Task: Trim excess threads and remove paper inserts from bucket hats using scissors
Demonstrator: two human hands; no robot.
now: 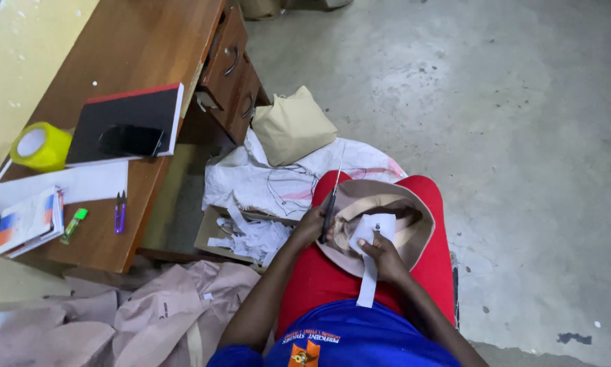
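The left hand [310,225] is wrapped around the handles of a pair of scissors [332,197], fingers curled shut on them, the long blades pointing away up past the knee; whether the blades are parted or closed I cannot tell. The right hand [380,255] pinches a white paper strip [370,261] between thumb and fingers, pressing it onto a tan cloth piece [414,221] that lies curved over the red-clad lap, with the strip's loose tail hanging down toward the blue shirt. Just beside the left knee sits a shallow cardboard box [210,234] heaped with white paper scraps [254,238], and behind it lie a white printed sack [278,180] and a folded beige bag [292,126] on the concrete floor. To the left stands a wooden desk [132,41] carrying a black notebook [125,122] with a phone on top, a yellow tape roll [40,145], small purple snips [120,211] and a green lighter. The risks look plain enough — the blade tips lie close to the pinching fingers and over soft cloth on a thigh, so a careless stroke could nick skin or cut the tan piece as well as the paper — and the strip, held only at one spot, could twist or slide off the curved surface
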